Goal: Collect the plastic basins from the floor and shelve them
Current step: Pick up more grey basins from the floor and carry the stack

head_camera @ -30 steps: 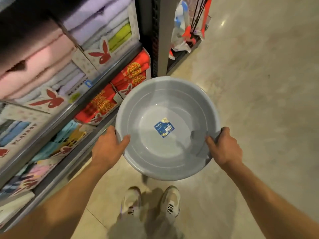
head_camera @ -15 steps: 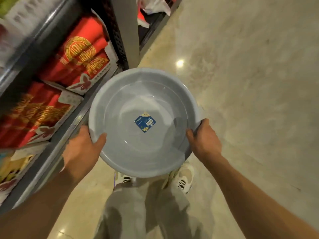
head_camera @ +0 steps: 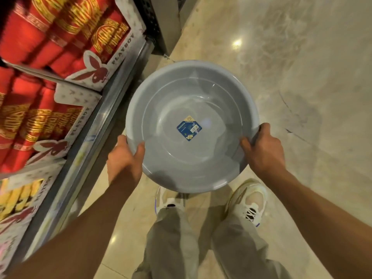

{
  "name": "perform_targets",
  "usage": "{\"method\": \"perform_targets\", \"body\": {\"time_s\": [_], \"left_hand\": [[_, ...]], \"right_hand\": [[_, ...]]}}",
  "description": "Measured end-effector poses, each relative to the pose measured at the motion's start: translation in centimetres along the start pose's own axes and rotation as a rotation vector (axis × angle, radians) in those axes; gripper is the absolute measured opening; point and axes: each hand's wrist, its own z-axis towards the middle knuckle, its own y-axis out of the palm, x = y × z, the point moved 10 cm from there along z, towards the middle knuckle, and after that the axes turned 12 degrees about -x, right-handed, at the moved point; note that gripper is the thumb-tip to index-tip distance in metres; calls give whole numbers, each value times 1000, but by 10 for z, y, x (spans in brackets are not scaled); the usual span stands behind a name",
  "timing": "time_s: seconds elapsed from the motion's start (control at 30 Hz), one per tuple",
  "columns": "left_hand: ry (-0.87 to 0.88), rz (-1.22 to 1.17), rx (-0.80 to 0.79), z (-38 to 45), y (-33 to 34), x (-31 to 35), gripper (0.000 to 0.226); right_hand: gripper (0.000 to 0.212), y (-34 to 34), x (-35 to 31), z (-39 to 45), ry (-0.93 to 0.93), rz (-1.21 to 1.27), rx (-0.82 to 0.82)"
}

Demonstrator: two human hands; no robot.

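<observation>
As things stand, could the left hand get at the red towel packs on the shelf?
Probably not right away. The left hand is clamped on the rim of the grey basin, as is the right hand. The red towel packs sit close on its side with nothing between, so it would have to let go first.

Both my arms reach forward, bare to the elbow, each gripping the grey basin at its near rim. My left hand clamps the basin's near-left edge, thumb hooked over the lip on the inside, fingers hidden beneath. My right hand closes on the near-right edge, thumb pressed inside the wall and fingers wrapped around the outside. Below the basin, my legs in pale trousers and light sneakers stand apart.
</observation>
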Motion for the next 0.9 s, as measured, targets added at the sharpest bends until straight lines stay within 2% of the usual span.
{"method": "perform_targets", "body": {"time_s": [0.1,0.27,0.5,0.73,0.9], "left_hand": [[10,-39,-17,12,7,-7,36],[-28,-44,-73,28,10,-13,44],[7,-25,49,2,-28,20,38],[145,-243,-4,-57,-85,90,25],[260,-190,64,-121,-157,171,23]], "right_hand": [[30,7,-1,8,-23,35,-11],[42,12,-3,19,-13,64,-48],[40,-17,-2,-6,35,257,3],[29,-132,-16,-71,-33,312,144],[23,-243,-34,-146,-75,370,302]]}}
